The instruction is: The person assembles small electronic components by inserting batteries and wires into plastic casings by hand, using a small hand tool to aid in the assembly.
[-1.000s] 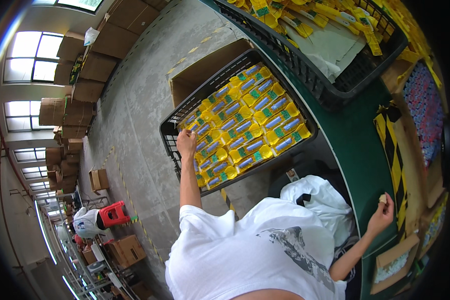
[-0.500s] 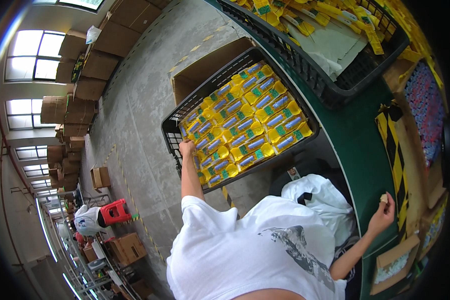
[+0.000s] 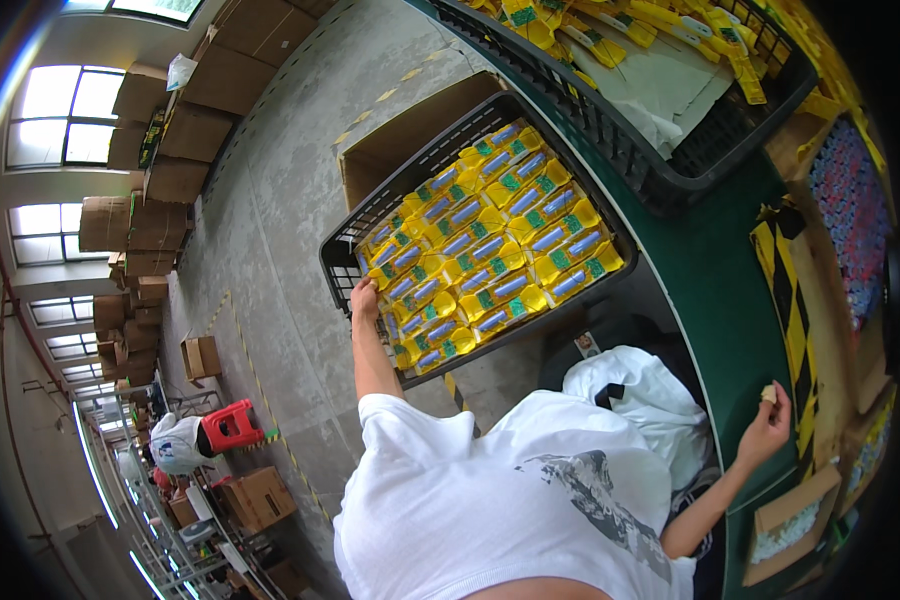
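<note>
Green tabletop (image 3: 725, 300) runs down the right side, yellow-black striped tape along its far edge. Black lattice crate (image 3: 422, 172) sits just left of it, packed with rows of yellow packs (image 3: 490, 250), each with a blue-violet cylinder and green label. Second black crate (image 3: 615, 145) is on the tabletop, upper right, with looser yellow pieces and a pale sheet inside. Open cardboard box (image 3: 370, 165) shows past the first crate's far left side. Small open carton (image 3: 820, 492) at lower right, whitish bits inside.

Left hand (image 3: 364, 298) is at the first crate's left end, by the packs; fingers bunched, can't tell if that grip pinches anything. Right hand (image 3: 767, 425) is over the tabletop, fingers curled; beige bit (image 3: 768, 394) at its fingertips, can't tell whether pinched or worn.
</note>
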Demonstrator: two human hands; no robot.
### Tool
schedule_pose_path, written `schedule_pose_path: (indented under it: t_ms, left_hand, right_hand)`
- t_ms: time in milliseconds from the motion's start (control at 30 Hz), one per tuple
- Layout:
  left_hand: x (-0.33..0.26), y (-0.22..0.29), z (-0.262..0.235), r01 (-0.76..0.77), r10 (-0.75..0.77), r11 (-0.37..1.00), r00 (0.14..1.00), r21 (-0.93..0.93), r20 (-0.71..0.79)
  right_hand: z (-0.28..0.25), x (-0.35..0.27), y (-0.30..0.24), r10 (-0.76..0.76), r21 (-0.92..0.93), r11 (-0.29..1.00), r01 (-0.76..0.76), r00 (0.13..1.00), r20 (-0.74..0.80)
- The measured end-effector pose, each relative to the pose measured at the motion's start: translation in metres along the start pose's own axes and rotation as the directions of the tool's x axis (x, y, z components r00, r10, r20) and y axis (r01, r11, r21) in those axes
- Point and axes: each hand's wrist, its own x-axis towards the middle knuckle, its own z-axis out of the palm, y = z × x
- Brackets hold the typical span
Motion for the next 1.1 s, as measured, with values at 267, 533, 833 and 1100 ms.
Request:
schedule_pose_path:
  t_ms: [267,533,833,1100]
  left_hand:
    - [-0.009,0.005,0.012,0.029,-0.019,0.977,0.999,-0.212,0.049]
    - [-0.011,-0.002,0.016,-0.001,0.005,0.971,1.0,-0.241,0.015]
    - [-0.011,0.005,0.017,-0.034,0.034,0.999,0.999,-0.017,-0.008]
    - [-0.026,0.026,0.004,-0.158,0.189,0.973,0.963,0.17,-0.19]
  right_hand:
    - [-0.003,0.002,-0.002,-0.003,-0.024,1.0,0.003,1.0,0.0]
    - [-0.003,0.001,0.002,0.014,-0.015,1.0,-0.014,1.0,0.006]
    - [-0.003,0.001,0.001,0.018,-0.04,0.999,-0.018,1.0,-0.004]
    - [0.001,0.001,-0.009,0.028,-0.039,0.999,-0.028,1.0,-0.001]
